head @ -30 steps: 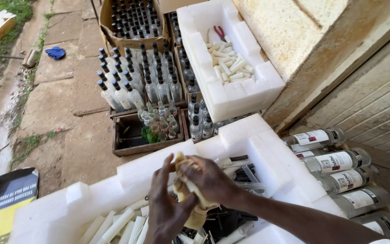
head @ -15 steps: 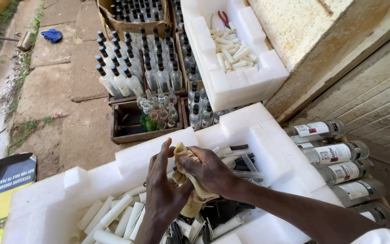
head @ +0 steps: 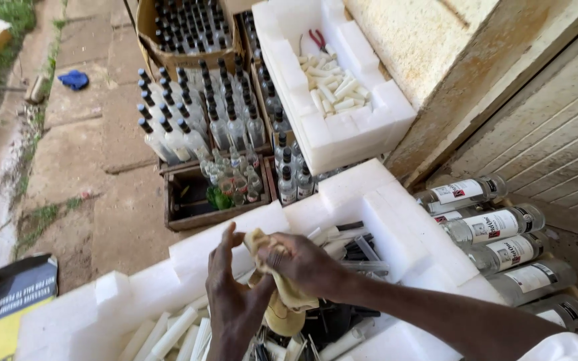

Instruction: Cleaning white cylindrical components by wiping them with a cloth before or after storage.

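Wringing cloth (head: 282, 281), both hands (head: 262, 281) inside foam tray (head: 396, 227) rim.

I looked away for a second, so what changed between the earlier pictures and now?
Little changed. The left hand and right hand keep working the pale yellow cloth over the white foam tray, the right hand now closed over its top. The view drifted slightly. The bottles at right and crates stayed put.

Matt white foam tray (head: 396, 234), soft cloth (head: 289, 284) (yellowish), glossy glass bottles (head: 496, 224).
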